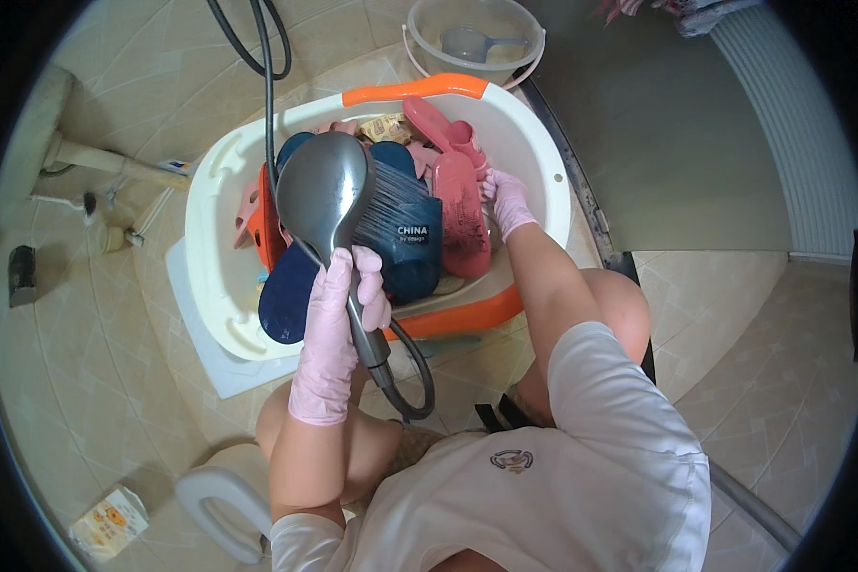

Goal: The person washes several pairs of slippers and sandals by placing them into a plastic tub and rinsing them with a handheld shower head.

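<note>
My left hand [332, 307], in a pink disposable glove, is wrapped around the handle of a grey shower head [327, 187]. Fine jets of water run from it onto a dark blue slipper [411, 250] that bears white writing. Also gloved in pink, my right hand [508, 200] has its fingers curled at the edge of a coral-pink slipper [462, 214], whose dirt-marked sole faces up. A second coral-pink slipper [429, 121] lies just beyond. More slippers fill the white baby bathtub [536, 143], including a navy one [289, 300] and an orange one [261, 229], partly hidden.
Behind the tub stands a clear bucket [422, 36] with a dipper [468, 44] inside. The shower hose [268, 93] hangs down at the back. A frosted panel [658, 143] borders the right side. At lower left are a grey-white ring-shaped seat [214, 500] and a printed packet [109, 523].
</note>
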Demonstrator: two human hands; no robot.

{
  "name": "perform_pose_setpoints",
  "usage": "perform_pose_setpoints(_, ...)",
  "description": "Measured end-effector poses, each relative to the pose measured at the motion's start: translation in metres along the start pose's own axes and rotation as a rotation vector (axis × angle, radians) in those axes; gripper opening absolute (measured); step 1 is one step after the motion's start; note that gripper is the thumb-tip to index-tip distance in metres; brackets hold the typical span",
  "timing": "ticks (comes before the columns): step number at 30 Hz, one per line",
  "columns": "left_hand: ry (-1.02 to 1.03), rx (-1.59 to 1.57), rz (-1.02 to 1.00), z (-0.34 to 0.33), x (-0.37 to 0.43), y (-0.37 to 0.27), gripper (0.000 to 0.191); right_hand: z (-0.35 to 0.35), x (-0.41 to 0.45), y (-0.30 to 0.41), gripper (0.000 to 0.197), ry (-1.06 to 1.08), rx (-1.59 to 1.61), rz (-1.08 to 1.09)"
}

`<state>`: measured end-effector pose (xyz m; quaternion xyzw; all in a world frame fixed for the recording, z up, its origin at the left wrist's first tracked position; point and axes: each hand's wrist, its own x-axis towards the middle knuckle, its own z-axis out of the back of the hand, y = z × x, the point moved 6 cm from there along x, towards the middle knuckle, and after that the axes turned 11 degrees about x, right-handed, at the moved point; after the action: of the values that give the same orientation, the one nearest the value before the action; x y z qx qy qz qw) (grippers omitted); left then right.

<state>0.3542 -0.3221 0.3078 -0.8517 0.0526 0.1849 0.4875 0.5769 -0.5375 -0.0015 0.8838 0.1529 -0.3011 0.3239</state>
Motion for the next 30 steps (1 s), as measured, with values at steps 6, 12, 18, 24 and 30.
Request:
perform_pose_setpoints(6, 0.024, -0.022, -0.124, 0.021, -0.047, -0.029, 0.034, -0.108, -0.113, 0.005, 0.007, 0.268, -0.427, 0.060)
perform_pose_setpoints(12, 0.060, -0.109, -0.286, 0.038, -0.091, -0.061, 0.035, -0.248, -0.311, -0.085, 0.023, 0.660, -0.547, -0.231)
perform_pose_setpoints(18, 0.061, -0.270, -0.372, 0.094, -0.137, -0.078, 0.037, -0.341, -0.416, -0.186, 0.040, 0.800, -0.354, -0.454)
perform_pose_setpoints(24, 0.057, -0.308, -0.315, 0.137, -0.167, -0.079, 0.044, -0.367, -0.429, -0.243, 0.047, 0.810, -0.272, -0.532)
perform_pose_setpoints(30, -0.037, -0.372, -0.289, 0.167, -0.179, -0.082, 0.044, -0.340, -0.435, -0.273, 0.049, 0.774, -0.628, -0.698)
